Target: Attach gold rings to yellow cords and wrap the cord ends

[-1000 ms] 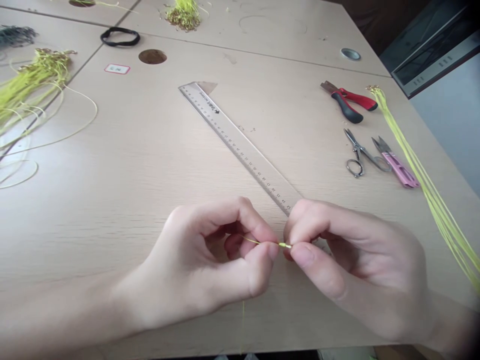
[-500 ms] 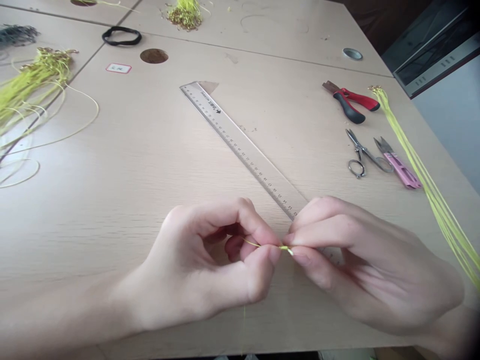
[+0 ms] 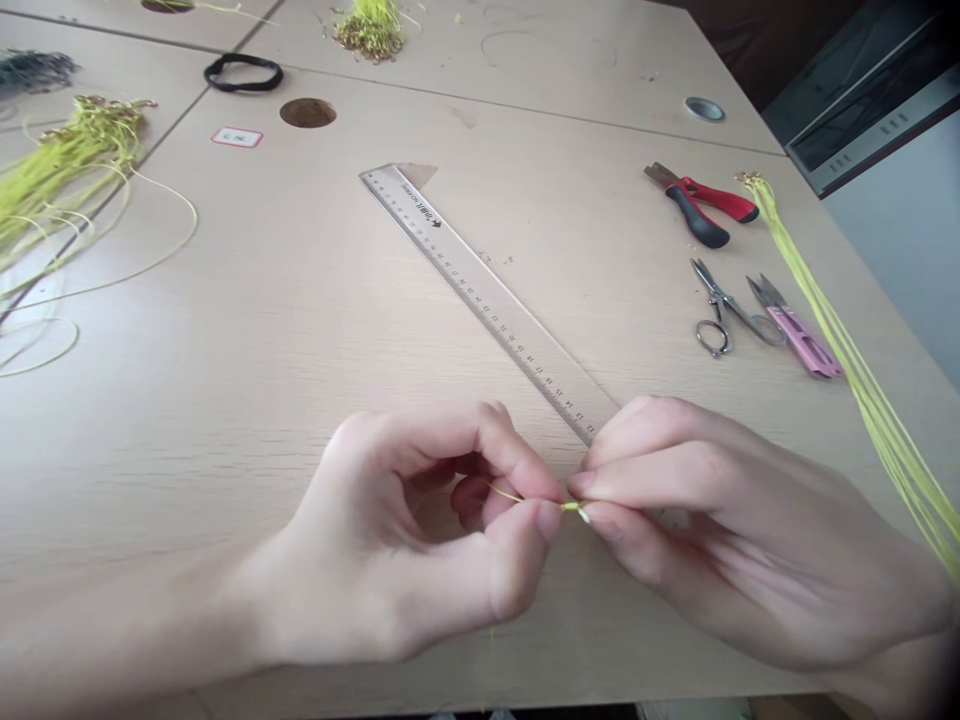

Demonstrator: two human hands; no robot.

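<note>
- The thin yellow-green cord [image 3: 525, 496] is the weak point: it is fine and springy, so if my pinch slackens, it could slip from between my fingers and drop to the bench.
- The short, brighter tip of the cord [image 3: 576, 508] is tiny and sits right against my right fingertips [image 3: 587, 514]. Sweat or too little pressure could let it slide away, and pressing too hard could bend or crush it.
- Pulling my hands apart carelessly could strain the cord at the tip, where it looks thinnest to me.
- The clear plastic ruler with black markings [image 3: 487, 300] ends just beside my right hand [image 3: 750, 530], so a knuckle could knock it out of line.
- My left hand [image 3: 397, 530] is curled, with my left thumb and forefinger [image 3: 538, 522] closed on the cord.
- My right thumb and forefinger are closed on the cord's tip, facing my left fingers across a narrow gap.
- The cord lies in that gap, held above the pale wood-grain bench [image 3: 225, 400], with its tip partly hidden by my right fingers.
- The red-and-black-handled pliers [image 3: 697, 208], steel scissors [image 3: 716, 310], pink-handled thread snips [image 3: 796, 342] and a long bundle of yellow-green cords [image 3: 847, 340] lie well off to my right.
</note>
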